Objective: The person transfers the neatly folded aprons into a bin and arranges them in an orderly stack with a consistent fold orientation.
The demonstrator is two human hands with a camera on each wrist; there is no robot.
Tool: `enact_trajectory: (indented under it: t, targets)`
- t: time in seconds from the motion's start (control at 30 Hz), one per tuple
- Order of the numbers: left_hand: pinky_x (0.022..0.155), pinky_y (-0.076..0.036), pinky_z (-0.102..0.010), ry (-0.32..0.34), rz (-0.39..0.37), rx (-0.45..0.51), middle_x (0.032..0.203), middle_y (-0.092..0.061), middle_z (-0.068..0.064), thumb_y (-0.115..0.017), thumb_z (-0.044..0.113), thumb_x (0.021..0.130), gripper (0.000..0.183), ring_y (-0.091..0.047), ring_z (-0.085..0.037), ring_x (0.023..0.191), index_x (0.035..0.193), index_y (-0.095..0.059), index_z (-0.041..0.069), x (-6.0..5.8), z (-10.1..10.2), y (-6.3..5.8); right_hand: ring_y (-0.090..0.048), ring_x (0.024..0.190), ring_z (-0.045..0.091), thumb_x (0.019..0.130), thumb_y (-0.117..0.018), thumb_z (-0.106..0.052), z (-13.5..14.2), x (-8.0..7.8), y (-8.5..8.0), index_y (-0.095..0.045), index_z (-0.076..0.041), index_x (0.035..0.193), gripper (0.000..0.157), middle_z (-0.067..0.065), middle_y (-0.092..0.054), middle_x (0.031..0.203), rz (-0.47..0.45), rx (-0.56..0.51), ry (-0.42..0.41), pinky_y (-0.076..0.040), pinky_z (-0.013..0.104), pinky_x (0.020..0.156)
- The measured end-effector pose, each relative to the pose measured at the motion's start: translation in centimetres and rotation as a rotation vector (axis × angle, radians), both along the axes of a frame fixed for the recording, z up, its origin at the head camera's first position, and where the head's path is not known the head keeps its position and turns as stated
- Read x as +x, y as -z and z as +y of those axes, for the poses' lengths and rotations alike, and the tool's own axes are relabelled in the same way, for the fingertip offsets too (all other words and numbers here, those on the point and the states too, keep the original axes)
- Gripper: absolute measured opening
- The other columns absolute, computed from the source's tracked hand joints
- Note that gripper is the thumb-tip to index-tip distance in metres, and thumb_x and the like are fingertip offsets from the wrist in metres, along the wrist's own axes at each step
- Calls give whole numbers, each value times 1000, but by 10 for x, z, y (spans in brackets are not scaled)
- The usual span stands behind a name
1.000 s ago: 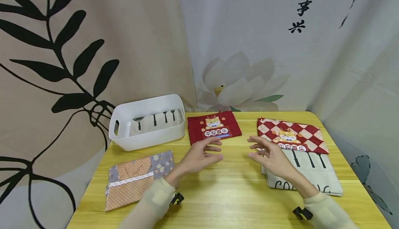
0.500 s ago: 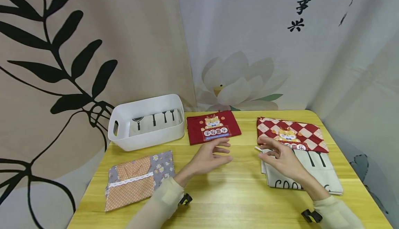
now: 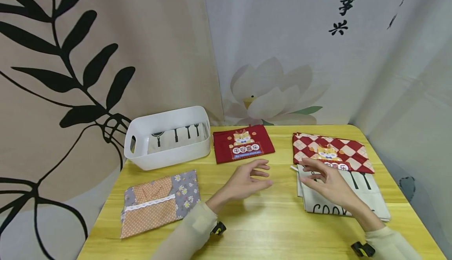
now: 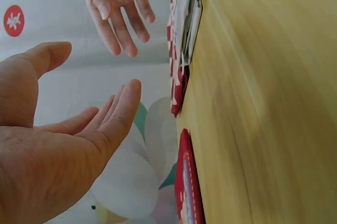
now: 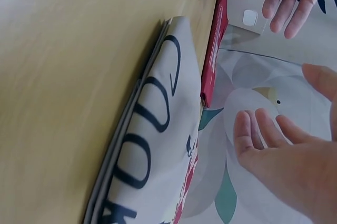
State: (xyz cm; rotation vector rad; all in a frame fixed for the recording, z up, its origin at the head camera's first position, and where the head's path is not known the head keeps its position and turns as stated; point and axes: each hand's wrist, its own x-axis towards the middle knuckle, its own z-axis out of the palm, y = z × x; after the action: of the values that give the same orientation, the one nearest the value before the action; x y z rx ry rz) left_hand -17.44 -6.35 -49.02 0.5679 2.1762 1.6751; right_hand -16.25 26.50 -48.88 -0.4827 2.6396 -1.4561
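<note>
My left hand (image 3: 247, 181) hovers over the middle of the table, its fingers loosely bent and holding nothing. Just beyond it lies a folded dark red cloth (image 3: 226, 150) with a cartoon animal print. My right hand (image 3: 330, 183), also holding nothing, hangs above a folded off-white cloth (image 3: 363, 201) printed with black utensils and lettering. This cloth's folded edge shows in the right wrist view. Behind it, partly overlapping, is a folded red-and-white checked cloth (image 3: 353, 156). In the left wrist view the left palm (image 4: 58, 166) faces the right hand (image 4: 118, 8) across a gap.
A white plastic basket (image 3: 169, 158) at the back left holds another utensil-print cloth (image 3: 181, 136). In front of it lies a folded cloth (image 3: 155, 207) with orange dots, grey daisies and a lace strip. Printed curtains (image 3: 169, 48) hang behind the wooden table (image 3: 268, 232).
Both hands have drifted to the right, the right one farther over the off-white cloth. The cloths and basket stay where they were.
</note>
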Motion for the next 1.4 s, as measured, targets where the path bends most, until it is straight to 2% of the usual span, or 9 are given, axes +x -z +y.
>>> enact_trajectory:
  t: [0.4, 0.47, 0.57, 0.7, 0.77, 0.9, 1.07, 1.23, 1.4]
  targets:
    - [106, -63, -21, 19, -29, -4, 157, -69, -10, -83, 29, 104, 68, -75, -23, 136, 165, -56, 14, 7, 18, 8, -77, 117, 10, 107, -80, -14, 12, 7, 8, -59, -2, 159, 57, 27, -67, 152, 62, -28, -9, -64, 17, 98]
    - [106, -63, -20, 20, -35, -2, 158, -68, -12, -83, 29, 104, 68, -75, -23, 136, 164, -56, 14, 8, 21, 8, -74, 119, 4, 107, -80, -14, 14, 9, 9, -60, -5, 159, 58, 21, -69, 150, 68, -23, 4, -64, 17, 98]
    - [106, -62, -20, 20, -50, 5, 160, -66, -16, -83, 29, 104, 68, -75, -23, 136, 165, -56, 14, 9, 25, 9, -70, 120, -2, 106, -81, -16, 18, 12, 9, -60, -7, 160, 58, 5, -71, 147, 64, -17, 23, -63, 17, 98]
    - [106, -62, -19, 25, -70, 16, 161, -65, -16, -83, 28, 105, 68, -75, -23, 136, 165, -56, 14, 11, 31, 10, -75, 117, 6, 106, -82, -17, 24, 16, 9, -61, -10, 159, 58, -19, -69, 141, 56, -8, 42, -62, 14, 96]
    - [105, -62, -19, 27, -76, 21, 161, -65, -16, -83, 28, 105, 67, -75, -22, 136, 165, -56, 14, 12, 33, 10, -77, 116, 10, 106, -82, -16, 27, 17, 10, -61, -9, 159, 58, -24, -67, 139, 57, -12, 46, -62, 14, 96]
    - [105, -62, -19, 30, -75, 22, 161, -65, -17, -83, 27, 105, 67, -75, -22, 136, 165, -56, 13, 13, 37, 12, -73, 119, 2, 106, -81, -13, 30, 20, 12, -60, -6, 159, 58, -30, -66, 138, 67, -19, 50, -61, 13, 96]
    - [104, -63, -20, 34, -71, 9, 161, -65, -15, -83, 28, 105, 67, -75, -19, 134, 164, -56, 14, 13, 43, 14, -67, 123, -5, 108, -78, -14, 36, 22, 15, -60, -7, 159, 55, -29, -66, 140, 66, -3, 65, -60, 12, 97]
    - [104, -63, -19, 35, -88, 3, 162, -65, -14, -83, 30, 104, 69, -74, -15, 134, 165, -55, 15, 13, 50, 16, -68, 123, -5, 109, -78, -17, 41, 24, 19, -60, -8, 159, 55, -16, -70, 143, 42, 2, 85, -59, 10, 97]
    - [101, -63, -18, 37, -103, 7, 161, -66, -13, -85, 30, 103, 69, -75, -12, 133, 164, -57, 16, 15, 57, 20, -69, 121, -3, 109, -78, -19, 44, 27, 21, -60, -7, 160, 56, -11, -72, 142, 19, 9, 109, -58, 9, 96]
